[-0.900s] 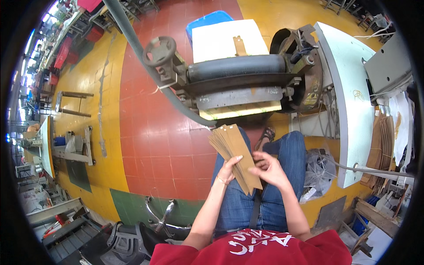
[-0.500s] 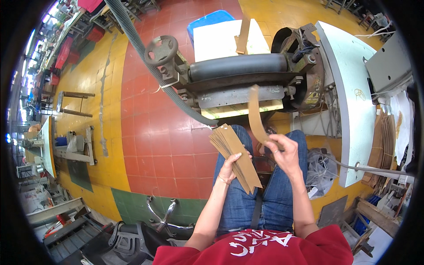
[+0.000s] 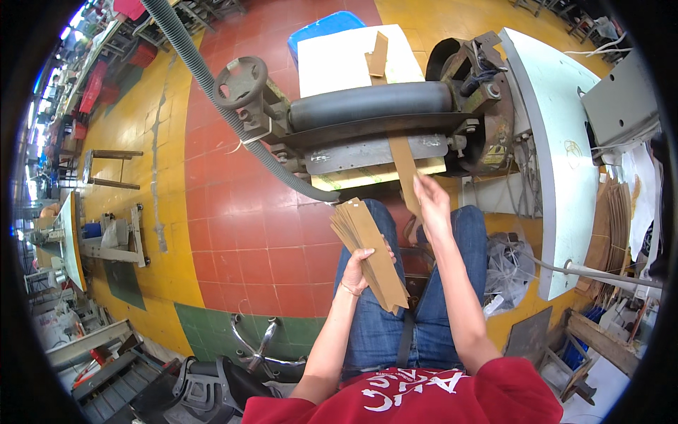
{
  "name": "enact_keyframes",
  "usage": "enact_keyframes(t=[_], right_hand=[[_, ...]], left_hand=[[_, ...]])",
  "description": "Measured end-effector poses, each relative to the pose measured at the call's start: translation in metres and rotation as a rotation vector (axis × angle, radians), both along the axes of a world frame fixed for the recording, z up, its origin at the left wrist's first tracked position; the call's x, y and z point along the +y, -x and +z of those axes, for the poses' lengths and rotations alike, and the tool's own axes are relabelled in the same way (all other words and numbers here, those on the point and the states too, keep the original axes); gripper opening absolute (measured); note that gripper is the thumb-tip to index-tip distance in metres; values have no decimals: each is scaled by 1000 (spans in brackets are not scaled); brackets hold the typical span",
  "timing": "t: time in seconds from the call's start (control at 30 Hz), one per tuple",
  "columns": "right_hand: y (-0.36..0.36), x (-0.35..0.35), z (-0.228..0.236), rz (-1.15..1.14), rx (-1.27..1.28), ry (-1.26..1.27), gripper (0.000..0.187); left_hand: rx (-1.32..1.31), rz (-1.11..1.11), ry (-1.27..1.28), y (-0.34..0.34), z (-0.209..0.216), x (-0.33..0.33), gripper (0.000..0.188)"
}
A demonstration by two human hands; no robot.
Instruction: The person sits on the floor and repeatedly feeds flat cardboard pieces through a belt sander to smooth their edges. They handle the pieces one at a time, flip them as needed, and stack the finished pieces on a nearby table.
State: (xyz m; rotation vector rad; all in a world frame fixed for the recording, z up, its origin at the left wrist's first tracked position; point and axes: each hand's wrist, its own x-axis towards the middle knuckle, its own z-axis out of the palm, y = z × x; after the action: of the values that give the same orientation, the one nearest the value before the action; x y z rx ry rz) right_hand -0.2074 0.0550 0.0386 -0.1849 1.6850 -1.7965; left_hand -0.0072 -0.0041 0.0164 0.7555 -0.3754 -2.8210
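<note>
Sitting over blue-jeaned knees in the head view, the person works at a grey metal roller machine (image 3: 381,134) with a thick black rubber roller (image 3: 371,106) across its top. The left hand (image 3: 361,272) is clenched around a fanned stack of long tan cardboard strips (image 3: 369,251), gripping it near the middle, with the stack's upper end pointing toward the machine's front edge and its lower end lying over the left thigh. The right hand (image 3: 431,205) pinches the lower end of a single tan cardboard strip (image 3: 404,166), which runs up from the fingers into the slot under the roller; a matching strip end (image 3: 378,53) stands out beyond the roller's far edge, over a white board (image 3: 335,63). The strips look light, thin and fairly stiff yet bendable, probably apt to crease if squeezed hard, so holding by the flat faces near one end seems best. A grey ribbed hose (image 3: 212,92) curves in at the machine's left corner.
</note>
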Motion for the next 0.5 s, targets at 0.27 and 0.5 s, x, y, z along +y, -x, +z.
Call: enact_keyframes(t=[0.27, 0.5], right_hand=[[-65, 54, 32, 249, 13, -256, 55], [-77, 73, 75, 340, 426, -421, 19]], left_hand=[[-147, -45, 47, -4, 2, 0, 37], [-65, -15, -26, -6, -4, 2, 34]])
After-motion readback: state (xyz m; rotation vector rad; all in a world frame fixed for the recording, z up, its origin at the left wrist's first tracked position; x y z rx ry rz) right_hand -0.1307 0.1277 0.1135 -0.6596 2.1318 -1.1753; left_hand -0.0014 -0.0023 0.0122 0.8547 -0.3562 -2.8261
